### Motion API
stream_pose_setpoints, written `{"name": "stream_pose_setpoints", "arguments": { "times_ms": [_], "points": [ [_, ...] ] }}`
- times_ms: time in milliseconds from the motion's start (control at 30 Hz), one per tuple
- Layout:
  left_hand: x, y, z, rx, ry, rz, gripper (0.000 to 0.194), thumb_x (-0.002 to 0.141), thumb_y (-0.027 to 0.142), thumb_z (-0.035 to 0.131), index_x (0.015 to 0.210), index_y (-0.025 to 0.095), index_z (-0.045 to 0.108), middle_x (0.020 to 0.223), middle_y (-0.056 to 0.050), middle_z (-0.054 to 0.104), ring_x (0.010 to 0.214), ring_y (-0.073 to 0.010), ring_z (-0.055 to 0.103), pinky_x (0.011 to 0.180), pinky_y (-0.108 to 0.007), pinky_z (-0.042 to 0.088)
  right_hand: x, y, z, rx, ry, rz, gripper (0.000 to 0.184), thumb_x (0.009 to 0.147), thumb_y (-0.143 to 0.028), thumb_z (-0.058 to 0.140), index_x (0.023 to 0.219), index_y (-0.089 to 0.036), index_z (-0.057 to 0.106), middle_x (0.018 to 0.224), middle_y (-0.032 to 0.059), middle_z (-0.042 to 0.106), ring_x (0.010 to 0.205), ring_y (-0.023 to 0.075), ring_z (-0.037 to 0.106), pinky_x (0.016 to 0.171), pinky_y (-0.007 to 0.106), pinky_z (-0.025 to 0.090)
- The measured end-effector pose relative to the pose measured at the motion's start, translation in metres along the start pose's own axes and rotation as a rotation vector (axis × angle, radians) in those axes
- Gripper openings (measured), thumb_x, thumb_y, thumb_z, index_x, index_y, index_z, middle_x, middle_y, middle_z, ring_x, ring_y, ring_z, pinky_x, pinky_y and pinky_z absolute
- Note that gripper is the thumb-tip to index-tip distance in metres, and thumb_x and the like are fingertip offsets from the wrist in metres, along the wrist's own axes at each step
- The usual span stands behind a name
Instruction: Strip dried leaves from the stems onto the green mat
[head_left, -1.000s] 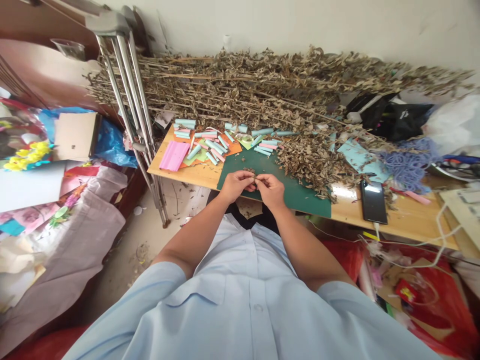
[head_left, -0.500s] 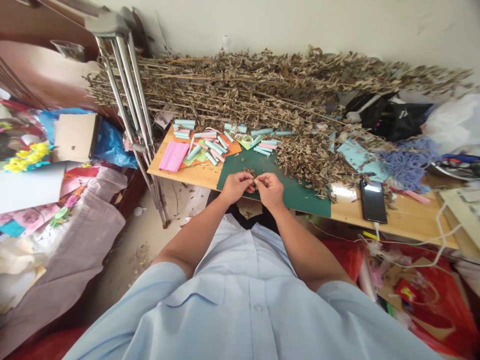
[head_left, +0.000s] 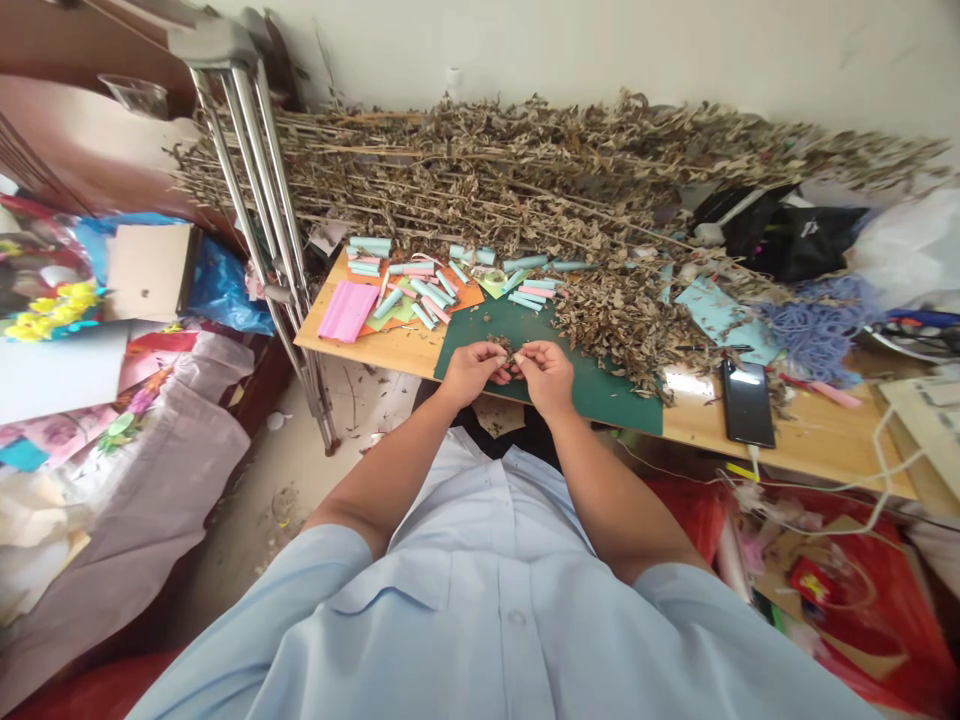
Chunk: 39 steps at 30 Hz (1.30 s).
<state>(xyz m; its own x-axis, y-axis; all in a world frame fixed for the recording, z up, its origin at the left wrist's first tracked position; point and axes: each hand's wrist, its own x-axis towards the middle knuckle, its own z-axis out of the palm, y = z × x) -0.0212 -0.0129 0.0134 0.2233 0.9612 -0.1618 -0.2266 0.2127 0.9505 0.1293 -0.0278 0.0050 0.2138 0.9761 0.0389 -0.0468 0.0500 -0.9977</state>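
Observation:
Over the front edge of the green cutting mat (head_left: 611, 400), my left hand (head_left: 474, 370) and my right hand (head_left: 546, 378) almost meet. Each has thumb and fingers pinched on dried leaves (head_left: 501, 343), small brown crumpled bits that show between the fingertips. Just right of my hands lies a loose heap of dried leaves (head_left: 622, 320) on the mat. Behind the mat are several blue and pink paper rolls (head_left: 431, 292), resting partly on orange and green paper. A folded pink paper (head_left: 348, 311) sits left of the mat.
Long dried leafy stalks (head_left: 450, 170) line the table's back by the wall. A metal crutch (head_left: 259, 180) stands at the table's left end. At right are a phone (head_left: 748, 402) with a white cable, blue yarn (head_left: 821, 325) and a light-blue sheet (head_left: 724, 315).
My hands have moved slightly apart, the right one a little to the right. More of the leaf bits shows between the fingertips.

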Motion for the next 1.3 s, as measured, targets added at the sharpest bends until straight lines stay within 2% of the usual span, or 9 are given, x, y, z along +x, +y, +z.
{"name": "stream_pose_setpoints", "arguments": {
  "times_ms": [200, 367, 467, 733, 1033, 1200, 1300],
  "points": [
    [0.000, -0.002, -0.001, 0.008, 0.005, -0.001, 0.030, 0.077, 0.033, 0.079, 0.092, 0.010, 0.066, 0.072, -0.004, 0.069, 0.061, -0.0154, 0.070, 0.058, -0.026, 0.060, 0.001, 0.002, 0.000, -0.026, 0.048, -0.030, 0.030, 0.076, -0.040, 0.075, 0.095, -0.022, 0.060, 0.079, 0.0003, 0.069, 0.063, 0.0158, 0.064, 0.056, 0.030, 0.055],
    [-0.003, -0.003, 0.001, 0.085, -0.066, 0.011, 0.032, 0.081, 0.031, 0.075, 0.103, 0.009, 0.067, 0.070, -0.004, 0.070, 0.060, -0.0142, 0.069, 0.059, -0.026, 0.059, 0.000, 0.007, 0.000, -0.039, 0.008, -0.087, 0.029, 0.077, -0.037, 0.075, 0.097, -0.022, 0.061, 0.080, 0.0010, 0.070, 0.066, 0.0166, 0.066, 0.066, 0.034, 0.058],
    [-0.004, -0.003, 0.003, 0.107, -0.069, 0.027, 0.034, 0.083, 0.031, 0.074, 0.108, 0.009, 0.068, 0.071, -0.003, 0.070, 0.059, -0.0130, 0.068, 0.059, -0.025, 0.058, 0.000, 0.009, -0.001, -0.055, -0.006, -0.094, 0.027, 0.078, -0.038, 0.075, 0.096, -0.022, 0.063, 0.080, 0.0018, 0.071, 0.068, 0.0174, 0.067, 0.069, 0.035, 0.059],
    [-0.004, -0.001, 0.004, 0.176, -0.001, 0.022, 0.018, 0.084, 0.027, 0.069, 0.093, 0.011, 0.071, 0.066, -0.003, 0.069, 0.059, -0.0130, 0.068, 0.059, -0.024, 0.058, -0.001, 0.013, -0.004, -0.132, -0.046, -0.099, 0.028, 0.080, -0.042, 0.073, 0.097, -0.021, 0.067, 0.084, 0.0045, 0.074, 0.075, 0.0198, 0.070, 0.072, 0.036, 0.059],
    [-0.004, -0.005, 0.005, 0.186, 0.042, 0.017, 0.013, 0.083, 0.023, 0.066, 0.091, 0.013, 0.070, 0.063, 0.000, 0.067, 0.056, -0.0117, 0.067, 0.057, -0.022, 0.057, -0.005, 0.011, -0.003, -0.190, -0.050, -0.160, 0.022, 0.083, -0.037, 0.070, 0.099, -0.022, 0.068, 0.086, 0.0039, 0.073, 0.074, 0.0183, 0.068, 0.073, 0.035, 0.058],
    [-0.003, -0.001, 0.004, 0.147, 0.027, 0.001, 0.015, 0.084, 0.023, 0.067, 0.092, 0.012, 0.069, 0.067, -0.003, 0.069, 0.058, -0.0138, 0.069, 0.059, -0.025, 0.059, -0.002, 0.012, 0.000, -0.074, -0.010, -0.067, 0.024, 0.080, -0.039, 0.072, 0.096, -0.021, 0.066, 0.082, 0.0033, 0.072, 0.069, 0.0188, 0.069, 0.069, 0.036, 0.060],
    [-0.002, 0.001, 0.003, 0.118, 0.021, -0.020, 0.017, 0.084, 0.026, 0.069, 0.093, 0.011, 0.067, 0.068, -0.004, 0.070, 0.059, -0.0144, 0.070, 0.060, -0.026, 0.060, -0.001, 0.011, 0.002, -0.084, 0.013, -0.049, 0.025, 0.078, -0.041, 0.072, 0.092, -0.022, 0.065, 0.081, 0.0027, 0.072, 0.068, 0.0188, 0.069, 0.069, 0.037, 0.060]
  ]
}}
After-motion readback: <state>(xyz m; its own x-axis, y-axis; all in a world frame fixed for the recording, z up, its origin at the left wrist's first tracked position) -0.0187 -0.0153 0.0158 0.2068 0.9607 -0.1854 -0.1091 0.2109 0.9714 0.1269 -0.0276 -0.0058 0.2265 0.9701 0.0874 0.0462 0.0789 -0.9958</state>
